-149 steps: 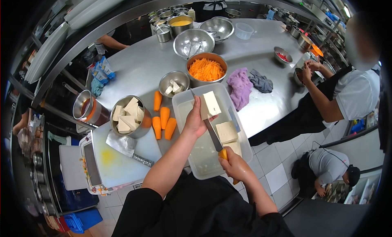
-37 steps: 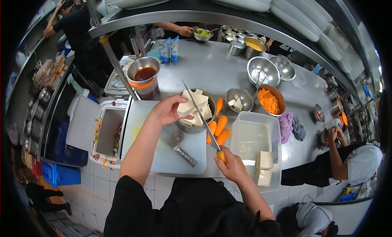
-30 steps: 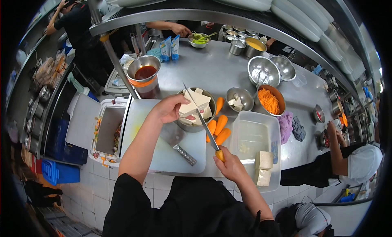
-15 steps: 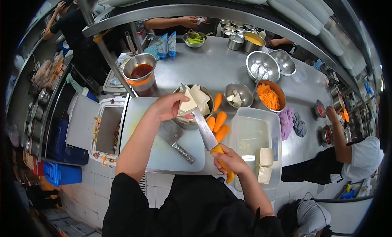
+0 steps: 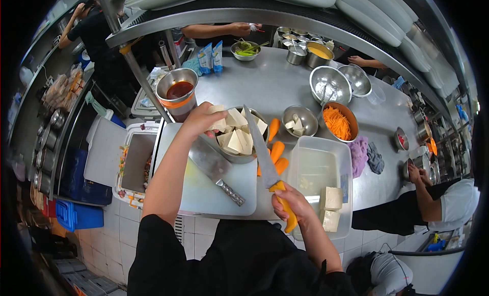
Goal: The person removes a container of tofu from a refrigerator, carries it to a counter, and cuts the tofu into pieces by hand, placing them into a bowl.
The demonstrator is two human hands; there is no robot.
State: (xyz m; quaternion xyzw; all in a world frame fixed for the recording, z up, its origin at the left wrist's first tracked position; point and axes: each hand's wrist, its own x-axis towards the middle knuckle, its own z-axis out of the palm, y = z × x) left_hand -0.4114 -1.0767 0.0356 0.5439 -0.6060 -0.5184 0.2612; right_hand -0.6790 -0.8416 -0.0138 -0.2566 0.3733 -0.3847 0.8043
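Observation:
My left hand (image 5: 200, 120) grips a piece of white tofu (image 5: 218, 124) at the left rim of a metal bowl (image 5: 240, 157). Cut tofu chunks (image 5: 237, 139) fill that bowl. In my right hand (image 5: 292, 202) is a knife (image 5: 262, 151) with a yellow handle, its blade pointing up past the bowl's right side. A cleaver (image 5: 209, 163) with a wrapped handle lies on the white cutting board (image 5: 204, 198), below my left hand. Several peeled carrots (image 5: 277, 151) lie right of the bowl, partly behind the blade. Two tofu blocks (image 5: 332, 199) sit in a clear plastic tub (image 5: 316, 152).
Behind stand a small bowl (image 5: 300, 112) with tofu pieces, a pot of shredded carrot (image 5: 338, 123) and a container of red liquid (image 5: 179, 89). An open bin (image 5: 136, 161) is at the left. Co-workers' hands (image 5: 417, 173) show at right and across the table. A shelf (image 5: 224, 15) hangs overhead.
The knife has moved away from the tofu in my left hand. More chunks now show in the bowl, and my left hand has shifted slightly left with one piece.

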